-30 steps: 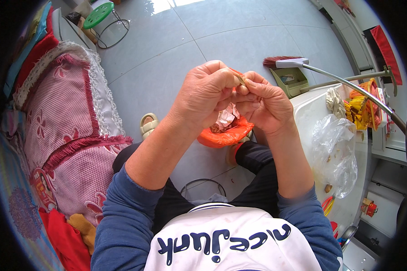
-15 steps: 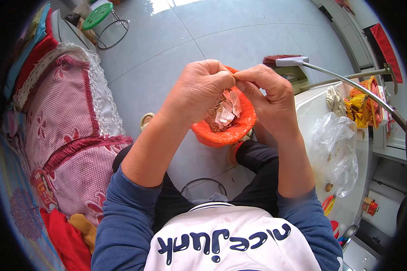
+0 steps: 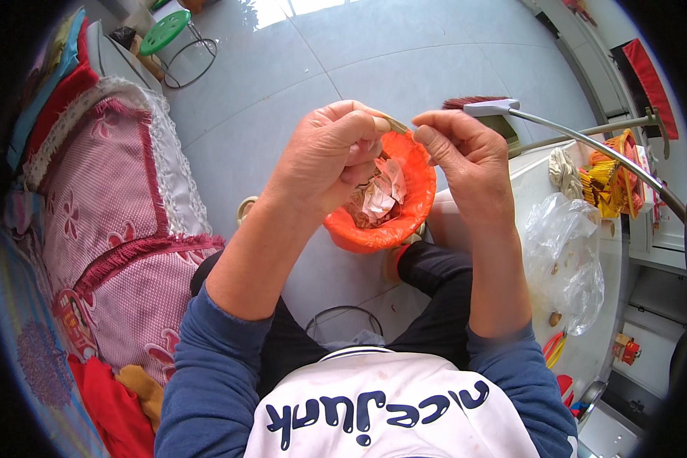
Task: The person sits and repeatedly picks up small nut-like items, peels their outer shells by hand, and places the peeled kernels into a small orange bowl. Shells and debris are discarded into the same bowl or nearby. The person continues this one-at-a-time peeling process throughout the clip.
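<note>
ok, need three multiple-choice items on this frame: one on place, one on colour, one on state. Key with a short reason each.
1. Where is the clear plastic bag?
A. on the white table at the person's right
B. on the pink-covered seat
C. inside the bowl

2. What colour is the bowl below the hands?
A. green
B. orange
C. white

3. How does the left hand stand?
A. flat and open on the floor
B. fingers curled, pinching a small tan piece
C. resting on the knee

Key: 1 A, the bag lies on the table beside the right hand. 2 B, its rim and wall are orange. 3 B, the fingertips close on the piece above the bowl.
</note>
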`<action>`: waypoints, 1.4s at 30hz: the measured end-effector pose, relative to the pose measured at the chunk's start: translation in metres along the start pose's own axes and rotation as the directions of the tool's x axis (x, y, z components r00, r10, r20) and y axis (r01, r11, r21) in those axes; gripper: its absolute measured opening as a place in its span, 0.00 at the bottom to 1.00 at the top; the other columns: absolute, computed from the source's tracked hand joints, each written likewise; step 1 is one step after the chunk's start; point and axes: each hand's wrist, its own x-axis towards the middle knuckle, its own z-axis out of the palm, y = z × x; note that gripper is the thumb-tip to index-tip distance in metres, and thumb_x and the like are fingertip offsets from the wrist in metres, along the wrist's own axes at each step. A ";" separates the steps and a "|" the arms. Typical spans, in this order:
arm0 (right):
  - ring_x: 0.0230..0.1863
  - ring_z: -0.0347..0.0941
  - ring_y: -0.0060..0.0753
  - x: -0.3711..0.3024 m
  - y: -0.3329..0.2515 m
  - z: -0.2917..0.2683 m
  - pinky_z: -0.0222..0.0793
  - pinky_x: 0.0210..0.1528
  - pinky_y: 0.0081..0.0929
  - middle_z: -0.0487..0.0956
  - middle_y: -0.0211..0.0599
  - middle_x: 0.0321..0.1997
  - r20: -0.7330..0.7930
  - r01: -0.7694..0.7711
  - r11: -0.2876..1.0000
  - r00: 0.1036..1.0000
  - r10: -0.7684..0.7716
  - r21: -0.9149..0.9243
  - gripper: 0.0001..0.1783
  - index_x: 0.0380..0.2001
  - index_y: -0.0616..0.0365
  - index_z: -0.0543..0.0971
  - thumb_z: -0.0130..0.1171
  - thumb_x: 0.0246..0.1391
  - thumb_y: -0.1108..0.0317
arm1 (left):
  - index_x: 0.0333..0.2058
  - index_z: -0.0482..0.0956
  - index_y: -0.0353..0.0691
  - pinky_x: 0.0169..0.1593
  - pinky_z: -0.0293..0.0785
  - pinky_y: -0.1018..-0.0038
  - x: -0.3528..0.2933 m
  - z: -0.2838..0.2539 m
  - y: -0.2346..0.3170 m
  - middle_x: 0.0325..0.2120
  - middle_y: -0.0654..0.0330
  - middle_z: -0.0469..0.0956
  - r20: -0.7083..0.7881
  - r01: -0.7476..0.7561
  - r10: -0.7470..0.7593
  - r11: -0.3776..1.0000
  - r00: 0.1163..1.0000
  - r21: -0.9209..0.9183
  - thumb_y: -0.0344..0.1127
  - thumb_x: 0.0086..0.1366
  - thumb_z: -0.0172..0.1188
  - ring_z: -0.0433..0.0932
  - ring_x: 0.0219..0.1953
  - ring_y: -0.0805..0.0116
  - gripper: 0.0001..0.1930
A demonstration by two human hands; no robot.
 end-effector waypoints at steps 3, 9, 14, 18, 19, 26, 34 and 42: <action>0.30 0.72 0.15 0.001 -0.002 -0.001 0.68 0.32 0.15 0.80 0.29 0.31 0.046 -0.016 1.000 0.999 0.016 -0.004 0.08 0.39 0.62 0.80 0.60 0.59 0.71 | 0.29 0.75 0.35 0.15 0.49 0.86 0.000 0.000 0.000 0.16 0.70 0.63 0.033 0.013 -0.012 1.000 0.999 -0.023 0.27 0.62 0.57 0.55 0.15 0.85 0.03; 0.27 0.71 0.14 -0.002 -0.004 0.003 0.67 0.30 0.14 0.79 0.27 0.28 0.105 -0.025 0.990 0.994 0.010 0.140 0.07 0.35 0.63 0.80 0.61 0.59 0.70 | 0.32 0.77 0.32 0.15 0.49 0.87 -0.001 0.006 -0.004 0.16 0.70 0.65 -0.010 0.029 -0.028 0.999 1.000 0.042 0.27 0.62 0.58 0.55 0.15 0.86 0.04; 0.29 0.72 0.12 -0.005 -0.002 0.010 0.69 0.32 0.13 0.79 0.27 0.27 -0.034 0.063 0.997 0.997 -0.065 -0.053 0.03 0.33 0.64 0.79 0.62 0.56 0.76 | 0.33 0.79 0.31 0.16 0.52 0.87 -0.001 0.006 -0.005 0.17 0.70 0.68 -0.004 0.000 0.000 0.995 1.000 0.104 0.28 0.61 0.62 0.59 0.15 0.86 0.05; 0.30 0.72 0.11 -0.007 0.002 0.014 0.70 0.34 0.13 0.79 0.25 0.27 -0.067 0.170 0.973 0.981 -0.182 -0.157 0.02 0.32 0.63 0.79 0.61 0.55 0.78 | 0.33 0.79 0.30 0.16 0.52 0.86 -0.001 0.006 -0.006 0.18 0.69 0.68 -0.032 -0.008 0.012 0.992 0.999 0.129 0.28 0.61 0.62 0.59 0.15 0.86 0.05; 0.30 0.72 0.12 -0.007 0.003 0.014 0.70 0.34 0.13 0.79 0.25 0.28 -0.061 0.184 0.969 0.979 -0.196 -0.166 0.02 0.32 0.63 0.79 0.61 0.55 0.78 | 0.32 0.78 0.30 0.17 0.53 0.86 -0.001 0.006 -0.005 0.18 0.69 0.69 -0.036 -0.008 0.013 0.991 0.999 0.134 0.28 0.60 0.62 0.60 0.16 0.85 0.05; 0.30 0.72 0.14 -0.004 0.011 0.017 0.69 0.35 0.14 0.78 0.28 0.30 0.045 0.428 0.836 0.896 -0.441 -0.343 0.03 0.33 0.64 0.79 0.62 0.54 0.79 | 0.26 0.75 0.34 0.16 0.50 0.86 0.000 0.006 -0.006 0.19 0.66 0.69 -0.109 0.004 0.006 0.996 0.994 0.091 0.23 0.57 0.57 0.57 0.16 0.85 0.02; 0.26 0.70 0.16 -0.006 0.006 0.016 0.67 0.30 0.14 0.78 0.30 0.28 0.049 -0.112 0.980 0.993 0.106 0.166 0.05 0.35 0.64 0.79 0.60 0.58 0.72 | 0.24 0.73 0.37 0.16 0.49 0.86 -0.003 0.013 -0.011 0.18 0.68 0.68 -0.130 -0.058 0.087 0.976 0.988 0.209 0.24 0.57 0.57 0.56 0.15 0.85 0.04; 0.24 0.68 0.17 0.007 0.012 -0.003 0.65 0.25 0.17 0.76 0.30 0.25 0.340 -0.505 0.637 0.863 0.374 0.582 0.04 0.32 0.61 0.78 0.57 0.58 0.71 | 0.29 0.76 0.32 0.16 0.52 0.86 -0.001 0.006 -0.010 0.17 0.69 0.68 -0.071 0.080 -0.073 0.991 0.995 0.110 0.26 0.59 0.59 0.60 0.14 0.86 0.03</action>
